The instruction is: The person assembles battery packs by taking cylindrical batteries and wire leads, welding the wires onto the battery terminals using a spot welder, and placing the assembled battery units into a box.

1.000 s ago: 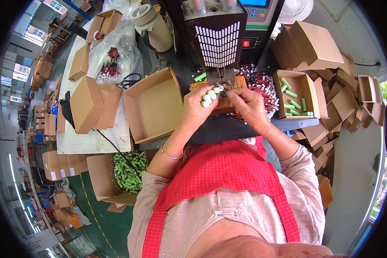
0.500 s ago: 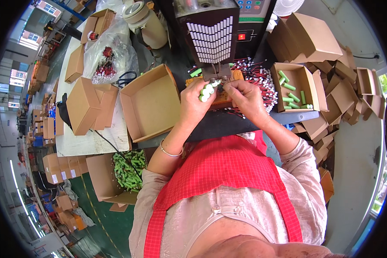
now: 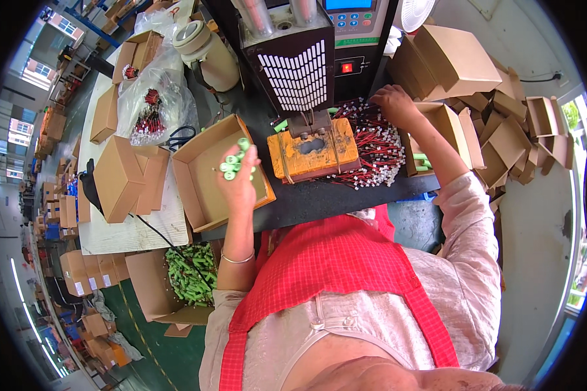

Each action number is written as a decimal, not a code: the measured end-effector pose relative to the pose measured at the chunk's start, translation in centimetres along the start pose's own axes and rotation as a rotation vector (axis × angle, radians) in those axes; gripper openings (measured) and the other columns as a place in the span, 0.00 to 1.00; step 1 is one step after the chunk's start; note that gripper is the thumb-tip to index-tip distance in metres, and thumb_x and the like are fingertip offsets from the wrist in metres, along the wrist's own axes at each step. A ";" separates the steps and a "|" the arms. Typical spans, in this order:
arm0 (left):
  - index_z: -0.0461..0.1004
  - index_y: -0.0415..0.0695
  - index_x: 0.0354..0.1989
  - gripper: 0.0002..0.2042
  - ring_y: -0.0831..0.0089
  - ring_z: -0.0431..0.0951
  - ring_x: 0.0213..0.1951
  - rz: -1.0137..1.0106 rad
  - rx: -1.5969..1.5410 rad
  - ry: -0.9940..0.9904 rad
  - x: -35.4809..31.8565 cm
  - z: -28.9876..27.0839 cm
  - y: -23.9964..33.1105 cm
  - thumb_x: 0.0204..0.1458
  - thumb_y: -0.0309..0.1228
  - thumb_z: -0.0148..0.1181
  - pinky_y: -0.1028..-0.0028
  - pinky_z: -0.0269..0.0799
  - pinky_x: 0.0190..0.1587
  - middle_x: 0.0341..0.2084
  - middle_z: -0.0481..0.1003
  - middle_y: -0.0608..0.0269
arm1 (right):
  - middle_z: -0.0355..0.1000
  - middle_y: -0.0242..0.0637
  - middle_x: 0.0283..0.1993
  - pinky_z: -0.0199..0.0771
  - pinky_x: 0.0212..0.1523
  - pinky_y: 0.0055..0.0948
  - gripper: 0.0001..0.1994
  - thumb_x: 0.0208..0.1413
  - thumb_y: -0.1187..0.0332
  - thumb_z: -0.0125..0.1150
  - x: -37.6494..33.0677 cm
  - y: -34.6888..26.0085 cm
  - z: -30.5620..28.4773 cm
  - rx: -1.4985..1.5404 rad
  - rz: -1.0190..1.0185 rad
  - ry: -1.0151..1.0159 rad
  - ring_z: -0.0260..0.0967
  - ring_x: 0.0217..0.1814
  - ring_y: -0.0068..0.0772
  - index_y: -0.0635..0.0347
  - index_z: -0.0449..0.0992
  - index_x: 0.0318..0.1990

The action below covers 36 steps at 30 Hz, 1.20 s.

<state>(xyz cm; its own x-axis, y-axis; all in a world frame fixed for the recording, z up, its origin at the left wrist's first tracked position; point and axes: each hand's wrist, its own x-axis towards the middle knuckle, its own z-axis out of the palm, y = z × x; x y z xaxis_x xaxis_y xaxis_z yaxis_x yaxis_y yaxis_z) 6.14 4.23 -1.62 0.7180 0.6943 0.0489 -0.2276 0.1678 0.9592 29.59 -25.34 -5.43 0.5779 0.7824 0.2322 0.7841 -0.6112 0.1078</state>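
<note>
Left hand (image 3: 240,189), left of centre, is closed around several green cylinders (image 3: 229,167), over an open carton (image 3: 201,179). Right hand (image 3: 396,104), upper right of centre, has fingers bent beside the wire pile (image 3: 375,153); its grip cannot be determined. An orange block (image 3: 284,158) lies between.

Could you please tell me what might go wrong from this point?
The green cylinders bunched in the left hand might slip and drop, since several share one grip.
The red and black wires by the right hand lie in a jumbled heap, so lifting one could drag others along.
Some wires lie right beside the orange block under the machine head and might get caught there.
</note>
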 end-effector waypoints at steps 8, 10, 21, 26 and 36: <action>0.73 0.38 0.33 0.11 0.73 0.74 0.31 0.436 0.368 -0.433 -1.7 4.2 -0.6 0.40 0.23 0.66 0.76 0.70 0.33 0.29 0.74 0.58 | 0.72 0.34 0.30 0.66 0.41 0.34 0.05 0.42 0.70 0.58 0.0 -1.4 -3.8 0.249 0.154 0.005 0.69 0.37 0.35 0.55 0.77 0.29; 0.73 0.38 0.32 0.11 0.74 0.73 0.30 0.566 0.421 -0.431 -1.3 4.5 -0.8 0.40 0.22 0.66 0.77 0.69 0.32 0.28 0.73 0.59 | 0.72 0.36 0.27 0.68 0.35 0.33 0.05 0.44 0.69 0.59 -1.1 -2.8 -5.8 0.439 0.230 0.048 0.70 0.33 0.36 0.58 0.77 0.28; 0.72 0.36 0.30 0.11 0.64 0.75 0.27 0.549 0.600 -0.491 -1.2 4.9 0.4 0.39 0.25 0.65 0.72 0.71 0.31 0.26 0.73 0.55 | 0.71 0.33 0.22 0.65 0.25 0.20 0.04 0.48 0.74 0.61 -6.4 -13.1 -10.4 1.045 0.530 0.363 0.66 0.24 0.19 0.66 0.75 0.29; 0.72 0.35 0.30 0.10 0.63 0.75 0.27 0.510 0.617 -0.488 -1.3 5.3 0.3 0.39 0.24 0.65 0.72 0.71 0.30 0.25 0.73 0.55 | 0.70 0.37 0.24 0.67 0.25 0.23 0.05 0.44 0.79 0.62 -5.4 -15.0 -9.7 0.923 0.295 0.462 0.69 0.25 0.30 0.64 0.75 0.30; 0.72 0.36 0.31 0.11 0.61 0.76 0.28 0.549 0.609 -0.484 -1.5 5.3 0.1 0.39 0.24 0.65 0.71 0.71 0.31 0.27 0.74 0.53 | 0.71 0.40 0.26 0.69 0.26 0.27 0.05 0.43 0.79 0.61 -4.5 -15.4 -9.7 0.884 0.267 0.426 0.70 0.26 0.35 0.66 0.74 0.30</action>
<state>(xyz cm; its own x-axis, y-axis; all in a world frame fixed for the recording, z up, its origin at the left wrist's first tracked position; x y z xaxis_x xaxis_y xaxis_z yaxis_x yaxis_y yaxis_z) 8.56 -0.48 -0.09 0.8384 0.1800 0.5145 -0.3299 -0.5839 0.7418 12.72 -20.56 1.27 0.7655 0.4196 0.4878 0.6273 -0.3177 -0.7110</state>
